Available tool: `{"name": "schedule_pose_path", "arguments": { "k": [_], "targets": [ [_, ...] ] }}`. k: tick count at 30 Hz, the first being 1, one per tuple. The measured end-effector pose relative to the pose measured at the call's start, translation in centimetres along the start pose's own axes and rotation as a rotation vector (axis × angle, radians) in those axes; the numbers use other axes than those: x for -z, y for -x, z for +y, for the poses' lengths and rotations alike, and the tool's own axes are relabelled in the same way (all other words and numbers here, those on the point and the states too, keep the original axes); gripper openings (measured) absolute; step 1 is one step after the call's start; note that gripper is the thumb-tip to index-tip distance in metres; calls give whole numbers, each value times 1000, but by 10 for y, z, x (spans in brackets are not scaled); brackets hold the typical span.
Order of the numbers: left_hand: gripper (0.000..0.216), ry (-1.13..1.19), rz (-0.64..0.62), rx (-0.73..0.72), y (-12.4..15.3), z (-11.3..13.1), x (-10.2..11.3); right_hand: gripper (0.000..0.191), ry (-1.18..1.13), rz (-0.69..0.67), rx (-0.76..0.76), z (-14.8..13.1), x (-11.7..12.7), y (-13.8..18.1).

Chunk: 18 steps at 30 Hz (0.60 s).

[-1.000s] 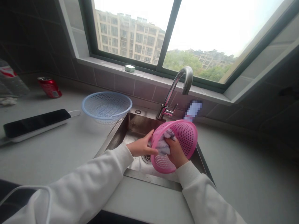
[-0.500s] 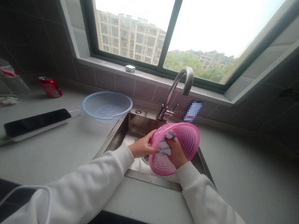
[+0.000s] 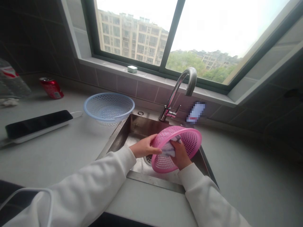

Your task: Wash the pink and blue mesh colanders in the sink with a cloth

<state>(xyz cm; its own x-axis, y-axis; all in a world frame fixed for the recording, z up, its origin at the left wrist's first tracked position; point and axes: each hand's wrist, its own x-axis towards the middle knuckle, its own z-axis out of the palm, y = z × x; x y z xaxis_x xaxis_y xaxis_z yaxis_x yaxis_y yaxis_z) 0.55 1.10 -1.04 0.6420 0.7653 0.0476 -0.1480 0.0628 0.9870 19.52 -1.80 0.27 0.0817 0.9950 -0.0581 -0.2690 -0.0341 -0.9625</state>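
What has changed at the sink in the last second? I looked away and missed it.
The pink basket has tipped flatter, its top rim dropping, held by the left hand. The cloth has shifted slightly right under the right hand. Neither hand let go. The blue basket and tap stayed put.

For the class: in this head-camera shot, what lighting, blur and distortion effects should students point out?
Head view: glare through the window washes the sky white; the wall tiles fall dark; a pixelated patch hides something beside the faucet; wide-angle distortion tilts the window and stretches the left sleeve; the pink basket shows no motion blur.
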Motion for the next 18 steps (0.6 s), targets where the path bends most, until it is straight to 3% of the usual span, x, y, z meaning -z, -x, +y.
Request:
{"name": "schedule_pose_path", "arguments": {
  "k": [2,6,9,14,18],
  "targets": [
    [103,-54,47,-31,1,1,-2,33,5,-7,-13,2,-1,0],
    [89,-32,148,-108,2,-1,-4,40,183,-150,0,3,-4,2],
    [86,-55,153,-85,1,-3,-3,36,246,-157,23,1,-4,3],
    [88,-58,93,-52,2,-3,-4,33,-6,-63,-38,0,-2,0],
    [93,-2,93,-95,2,-2,-4,40,115,-141,-45,2,-3,1]
  ]
}}
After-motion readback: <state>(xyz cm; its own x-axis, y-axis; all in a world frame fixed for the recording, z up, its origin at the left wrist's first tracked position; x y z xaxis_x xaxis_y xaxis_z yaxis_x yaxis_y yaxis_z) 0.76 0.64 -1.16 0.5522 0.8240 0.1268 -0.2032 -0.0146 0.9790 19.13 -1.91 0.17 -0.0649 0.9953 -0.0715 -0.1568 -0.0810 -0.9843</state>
